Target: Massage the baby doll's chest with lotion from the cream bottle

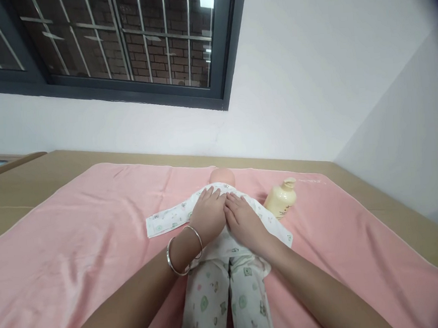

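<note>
Doll [220,247], head view: stretched out on the pink blanket [106,233], directly under both palms. Long axis runs away from the person, bald head [222,176] at the far end, trousers [210,301] nearest; face up or down, can't tell. Left hand [208,216] and right hand [245,218] lie flat on the upper part of the printed top [166,222], fingers extended toward the head, inner edges meeting near the midline. Nothing gripped by either; both uncurled, pressure can't be judged. Neither hand nearer: left covers the doll's left-of-picture half, right the other. Two bracelets [169,259] on left wrist. Pump-style bottle [281,199] just beside the top, right-hand side, so right hand is closer to it, not touching.
</note>
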`<state>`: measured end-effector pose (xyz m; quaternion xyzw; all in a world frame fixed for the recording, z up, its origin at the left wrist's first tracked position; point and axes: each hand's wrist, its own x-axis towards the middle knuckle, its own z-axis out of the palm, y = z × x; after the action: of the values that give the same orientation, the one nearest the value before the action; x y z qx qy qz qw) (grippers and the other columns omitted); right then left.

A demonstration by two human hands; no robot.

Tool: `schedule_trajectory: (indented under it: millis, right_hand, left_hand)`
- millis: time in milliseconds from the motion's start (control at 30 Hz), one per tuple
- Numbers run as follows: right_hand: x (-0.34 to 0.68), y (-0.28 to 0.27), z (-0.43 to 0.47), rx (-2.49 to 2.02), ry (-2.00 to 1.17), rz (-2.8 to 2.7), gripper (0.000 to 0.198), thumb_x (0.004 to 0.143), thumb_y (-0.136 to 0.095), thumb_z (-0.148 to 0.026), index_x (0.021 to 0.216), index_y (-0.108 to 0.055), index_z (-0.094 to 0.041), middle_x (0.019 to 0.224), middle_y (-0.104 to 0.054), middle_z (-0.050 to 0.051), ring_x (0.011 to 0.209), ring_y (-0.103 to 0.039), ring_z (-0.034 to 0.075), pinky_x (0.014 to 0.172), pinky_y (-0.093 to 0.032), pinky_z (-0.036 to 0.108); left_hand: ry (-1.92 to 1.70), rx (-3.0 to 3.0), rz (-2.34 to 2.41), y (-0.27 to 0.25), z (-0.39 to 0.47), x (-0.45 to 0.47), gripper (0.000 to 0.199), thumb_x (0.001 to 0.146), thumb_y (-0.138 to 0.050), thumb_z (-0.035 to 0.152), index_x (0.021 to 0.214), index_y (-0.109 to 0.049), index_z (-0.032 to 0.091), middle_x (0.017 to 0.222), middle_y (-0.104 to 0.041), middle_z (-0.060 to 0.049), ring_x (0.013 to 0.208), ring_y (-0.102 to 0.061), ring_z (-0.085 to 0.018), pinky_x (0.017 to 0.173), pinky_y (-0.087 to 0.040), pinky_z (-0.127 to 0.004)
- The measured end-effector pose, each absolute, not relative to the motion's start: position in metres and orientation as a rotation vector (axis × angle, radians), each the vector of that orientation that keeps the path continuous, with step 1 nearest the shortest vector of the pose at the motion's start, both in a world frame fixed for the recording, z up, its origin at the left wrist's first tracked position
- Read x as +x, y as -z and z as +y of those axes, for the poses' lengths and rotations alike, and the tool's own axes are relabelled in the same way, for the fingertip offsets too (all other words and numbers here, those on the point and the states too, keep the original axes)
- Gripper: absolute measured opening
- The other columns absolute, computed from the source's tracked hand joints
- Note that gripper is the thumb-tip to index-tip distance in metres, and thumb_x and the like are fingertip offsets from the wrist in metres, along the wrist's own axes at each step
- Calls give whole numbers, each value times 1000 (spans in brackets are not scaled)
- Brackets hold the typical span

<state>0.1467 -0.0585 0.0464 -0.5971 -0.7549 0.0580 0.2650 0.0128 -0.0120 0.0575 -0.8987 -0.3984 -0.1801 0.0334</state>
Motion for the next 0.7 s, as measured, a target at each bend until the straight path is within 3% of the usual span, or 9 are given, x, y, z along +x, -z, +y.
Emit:
schedule_trajectory:
  millis: [133, 333, 567, 700]
  right_hand:
    - [167, -35, -37, -1666, -164, -1947, 51, 102, -25, -38, 139, -49, -13, 148, -46, 12, 142, -34, 23, 118, -20, 46]
    - [181, -25, -21, -1805, -99, -1919, 57, 102, -25, -46, 140, -46, -10, 147, -45, 17, 143, -33, 25, 117, -20, 48]
    - [169, -34, -33, -1855, 16, -2006, 54, 102, -25, -35, 141, -44, -3, 147, -45, 21, 141, -35, 30, 116, -23, 50]
    - [158, -44, -50, -1744, 82, -2087, 48, 98, -31, -24, 138, -48, -3, 144, -48, 20, 138, -40, 30, 116, -25, 49]
  left_hand:
    - [569, -2720, -1447, -42, 3, 14, 50, 97, -32, 34, 136, -47, 7, 142, -49, -20, 136, -40, -31, 113, -28, -48]
    - [513, -2693, -1697, -37, 10, 13, 69, 94, -32, 57, 142, -38, 8, 152, -39, -19, 143, -32, -31, 116, -22, -52]
    - [423, -2574, -1642, -47, -14, 16, 64, 95, -38, 46, 139, -43, -1, 144, -45, -27, 138, -36, -40, 113, -24, -54]
    - [541, -2632, -1437, -55, -21, 19, 44, 93, -43, 27, 127, -55, 3, 133, -56, -24, 129, -47, -37, 110, -32, -51]
